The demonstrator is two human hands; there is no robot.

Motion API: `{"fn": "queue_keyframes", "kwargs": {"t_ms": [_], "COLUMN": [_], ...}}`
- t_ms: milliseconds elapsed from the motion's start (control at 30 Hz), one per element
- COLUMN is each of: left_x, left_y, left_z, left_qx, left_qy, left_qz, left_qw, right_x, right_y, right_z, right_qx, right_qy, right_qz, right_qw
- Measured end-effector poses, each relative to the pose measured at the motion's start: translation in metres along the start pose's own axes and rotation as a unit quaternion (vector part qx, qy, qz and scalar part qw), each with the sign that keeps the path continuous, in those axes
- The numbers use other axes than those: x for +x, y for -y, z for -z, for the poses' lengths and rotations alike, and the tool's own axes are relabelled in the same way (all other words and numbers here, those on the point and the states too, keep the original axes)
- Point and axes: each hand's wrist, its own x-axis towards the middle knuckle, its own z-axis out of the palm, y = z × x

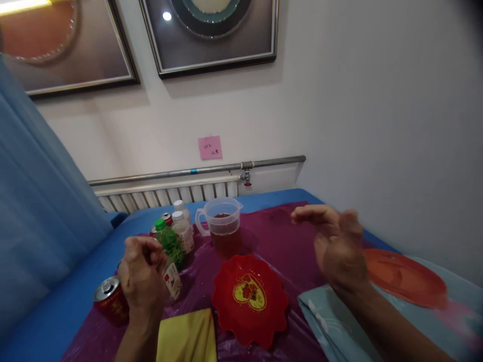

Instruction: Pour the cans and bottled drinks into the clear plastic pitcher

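My left hand (142, 276) is raised with its fingers curled, and nothing shows in it. It overlaps a bottle with a white label (172, 279) behind it, and a dark red drink can (112, 301) stands to its left. On the other side, my right hand (341, 249) hangs in the air, slightly blurred, fingers apart and holding nothing. Between and below the hands lies a red scalloped plate (250, 301) with a yellow printed design. Behind the plate stands a clear measuring jug (225, 229) partly filled with reddish-brown liquid.
A green-capped bottle (169, 244), white-capped bottles (183, 231) and another can (166, 218) cluster at the left. A yellow cloth (187, 337) lies in front. Light-blue fabric (332, 322) and an orange oval tray (405, 276) are at right, purple sheeting (275, 236) beneath. A radiator (169, 196) stands behind.
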Motion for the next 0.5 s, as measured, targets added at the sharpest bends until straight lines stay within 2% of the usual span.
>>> {"fn": "queue_keyframes", "kwargs": {"t_ms": [100, 200, 300, 367, 500], "left_x": [-0.002, -0.002, 0.0, 0.002, 0.006], "left_y": [-0.003, 0.003, 0.016, 0.028, 0.051], "left_z": [0.007, 0.013, 0.017, 0.018, 0.015], "left_qx": [-0.004, 0.036, 0.081, 0.099, 0.112], "left_qy": [0.036, 0.062, 0.099, 0.124, 0.134], "left_qz": [0.018, 0.053, 0.109, 0.171, 0.254], "left_qw": [0.999, 0.996, 0.986, 0.972, 0.951], "right_x": [0.003, 0.005, 0.005, 0.003, -0.001], "right_y": [0.014, 0.015, 0.003, -0.011, -0.04], "right_z": [0.001, 0.003, 0.004, 0.007, 0.014], "right_qx": [0.005, 0.004, -0.003, -0.015, -0.035], "right_qy": [-0.009, -0.021, -0.033, -0.028, -0.02], "right_qz": [-0.012, -0.02, -0.025, -0.031, -0.058], "right_qw": [1.0, 1.0, 0.999, 0.999, 0.997]}}
